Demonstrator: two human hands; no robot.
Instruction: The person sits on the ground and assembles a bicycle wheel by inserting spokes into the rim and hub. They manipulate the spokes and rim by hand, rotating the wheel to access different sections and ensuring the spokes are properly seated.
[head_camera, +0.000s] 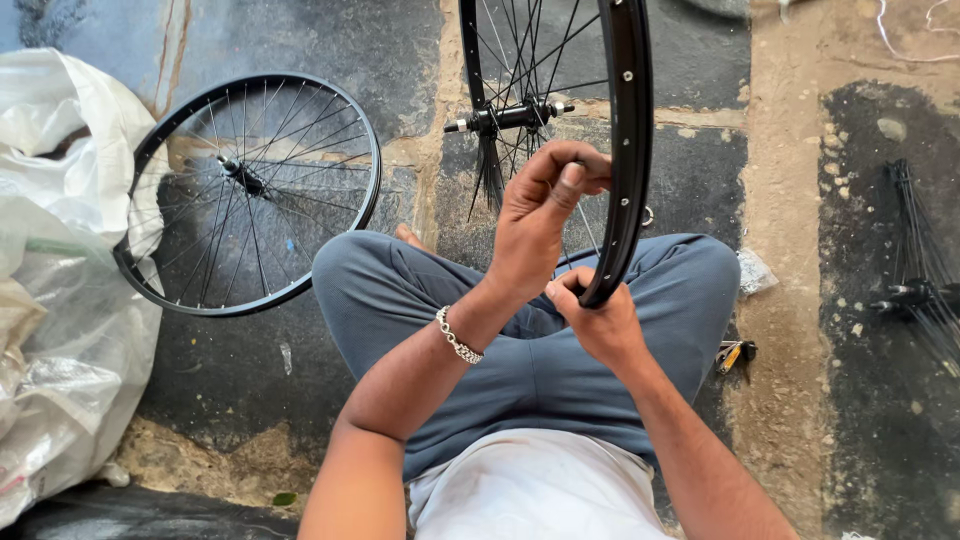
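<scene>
I sit cross-legged on the floor with a black bicycle wheel rim (632, 120) standing upright over my lap. Its hub (510, 116) and thin spokes show near the top of the view. My left hand (540, 215), with a silver bracelet on the wrist, reaches inside the rim and pinches a spoke between thumb and fingers. My right hand (598, 318) grips the rim's lower edge from below.
A second, fully spoked black wheel (248, 192) lies flat on the stone floor at the left, beside large white plastic bags (60, 290). A bundle of loose spokes (925, 280) lies at the right edge. A small tool (736, 353) lies by my right knee.
</scene>
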